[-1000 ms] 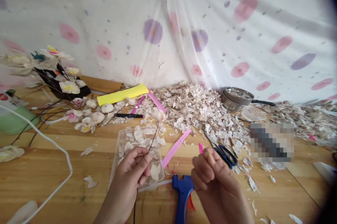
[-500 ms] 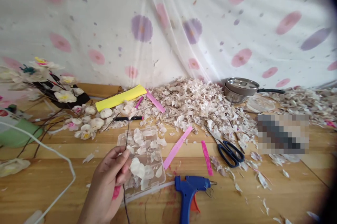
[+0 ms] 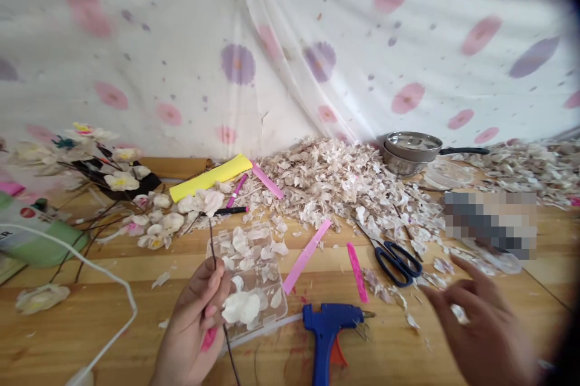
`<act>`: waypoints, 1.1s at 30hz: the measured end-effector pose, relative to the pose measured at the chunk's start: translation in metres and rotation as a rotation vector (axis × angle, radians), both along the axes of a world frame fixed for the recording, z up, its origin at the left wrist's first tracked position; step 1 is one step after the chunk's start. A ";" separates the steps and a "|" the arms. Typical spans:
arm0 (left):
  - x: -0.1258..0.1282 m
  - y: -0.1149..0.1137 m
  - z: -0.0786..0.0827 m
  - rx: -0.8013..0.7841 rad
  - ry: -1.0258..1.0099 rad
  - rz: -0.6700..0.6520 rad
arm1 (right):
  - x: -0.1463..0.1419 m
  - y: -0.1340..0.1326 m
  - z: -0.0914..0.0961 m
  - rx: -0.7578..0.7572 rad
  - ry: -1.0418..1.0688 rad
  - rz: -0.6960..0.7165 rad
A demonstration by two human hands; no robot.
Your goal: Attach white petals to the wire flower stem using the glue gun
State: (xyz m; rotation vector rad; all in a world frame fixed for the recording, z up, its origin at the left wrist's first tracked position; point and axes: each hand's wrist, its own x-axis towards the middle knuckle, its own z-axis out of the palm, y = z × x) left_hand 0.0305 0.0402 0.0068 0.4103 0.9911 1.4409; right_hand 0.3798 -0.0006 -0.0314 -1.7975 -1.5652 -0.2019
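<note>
Wire stem (image 3: 212, 241) stays pinched in left hand (image 3: 199, 313), flower (image 3: 206, 200) at its tip. Right hand (image 3: 475, 319), fingers spread and empty, has re-entered beside scissors (image 3: 396, 260).

Two bare hands, no sleeves

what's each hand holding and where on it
The left hand pinches a thin dark wire stem partway along its length, flower end up. The right hand, blurred, holds nothing.

Soft, bright daylight glows through the curtain (image 3: 290, 41) at twelve o'clock, shadows faint, the right hand (image 3: 480, 325) motion-blurred, a dark vignette curving the three-o'clock edge.
</note>
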 end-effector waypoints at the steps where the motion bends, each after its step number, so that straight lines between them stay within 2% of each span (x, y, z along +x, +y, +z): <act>1: 0.002 -0.001 -0.001 0.000 -0.005 -0.013 | -0.019 0.007 0.001 -0.022 -0.025 0.059; 2: 0.004 -0.001 -0.001 -0.002 -0.011 -0.024 | -0.041 0.012 0.004 -0.043 -0.005 0.138; 3: 0.005 -0.002 -0.002 -0.003 -0.017 -0.030 | -0.063 0.016 0.007 -0.089 0.036 0.280; 5: 0.009 -0.004 -0.003 0.008 -0.032 -0.049 | -0.106 0.019 0.016 -0.213 0.189 0.576; 6: 0.010 -0.006 -0.003 0.012 -0.040 -0.063 | -0.125 0.020 0.019 -0.238 0.305 0.676; 8: 0.013 -0.008 -0.004 0.014 -0.046 -0.097 | -0.156 0.020 0.023 -0.206 0.546 0.806; 10: 0.014 -0.010 -0.004 0.000 -0.034 -0.124 | -0.176 0.020 0.025 -0.248 0.708 0.882; 12: 0.013 -0.012 -0.006 -0.009 -0.020 -0.146 | -0.188 0.022 0.025 -0.394 0.800 0.875; 16: 0.009 -0.011 -0.011 -0.005 -0.017 -0.173 | -0.199 0.028 0.030 -0.779 0.912 0.793; 18: 0.007 -0.010 -0.014 -0.015 -0.019 -0.164 | -0.202 0.031 0.031 -0.879 0.994 0.776; 21: 0.005 -0.009 -0.015 -0.011 -0.018 -0.147 | -0.202 0.033 0.030 -0.898 1.077 0.756; 29: -0.002 -0.005 -0.011 0.039 -0.056 -0.107 | -0.195 0.045 0.026 -0.799 1.038 0.766; 33: -0.006 -0.001 -0.011 0.023 0.114 -0.039 | -0.197 0.054 0.017 -0.762 1.161 0.778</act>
